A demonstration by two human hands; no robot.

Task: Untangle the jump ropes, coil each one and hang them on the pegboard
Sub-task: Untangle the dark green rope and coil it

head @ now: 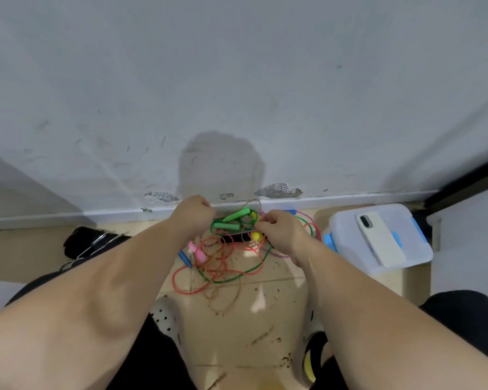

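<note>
1. Far left of the tangle of jump ropes (228, 257), I see one black bundle (79, 242) on the floor with thin wire loops lying across it.
2. My view of the left hand (193, 212) shows it at the tangle's upper left edge, beside the baseboard. Its fingers are clenched into a fist, and I cannot tell whether a cord runs inside it.
3. The tangle lies on the tan floor against the baseboard, between the two hands. I count two green handles (231, 220) at its top, one pink handle (196, 250) and one blue handle (187, 258) on its left side, and one yellow handle (255, 236) near its middle. Red, green, tan and purple cords loop over one another.
4. The right hand (279, 232) sits on the tangle's right side, and its fingertips (261, 225) pinch cords just beside the green handles.
5. Right of the tangle stands one clear storage box (347, 226) with blue latches. One white phone (381, 239) lies camera-side up on its lid.
</note>
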